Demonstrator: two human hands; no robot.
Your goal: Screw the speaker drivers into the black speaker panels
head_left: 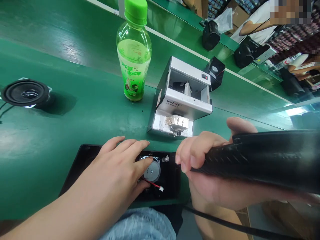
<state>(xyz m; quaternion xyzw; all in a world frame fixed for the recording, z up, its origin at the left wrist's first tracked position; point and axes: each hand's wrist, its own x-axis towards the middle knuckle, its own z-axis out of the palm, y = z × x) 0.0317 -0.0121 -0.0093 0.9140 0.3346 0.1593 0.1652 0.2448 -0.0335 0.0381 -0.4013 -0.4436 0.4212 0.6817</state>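
My left hand reaches over a black plastic speaker housing. Its fingertips and thumb press on either side of a small round speaker lying magnet-up inside that housing. From under my fingers a red and black wire pair leads to a white connector. My right hand is wrapped around a black electric screwdriver, held nearly level. At its tip, what looks like a small metal screw points at the speaker's rim, close to my left index finger.
A silver screw feeder stands behind the housing, with a green-capped bottle left of it. Another speaker lies at the far left. A cable hangs below my right hand. Across the bench, a person sits near black speaker boxes.
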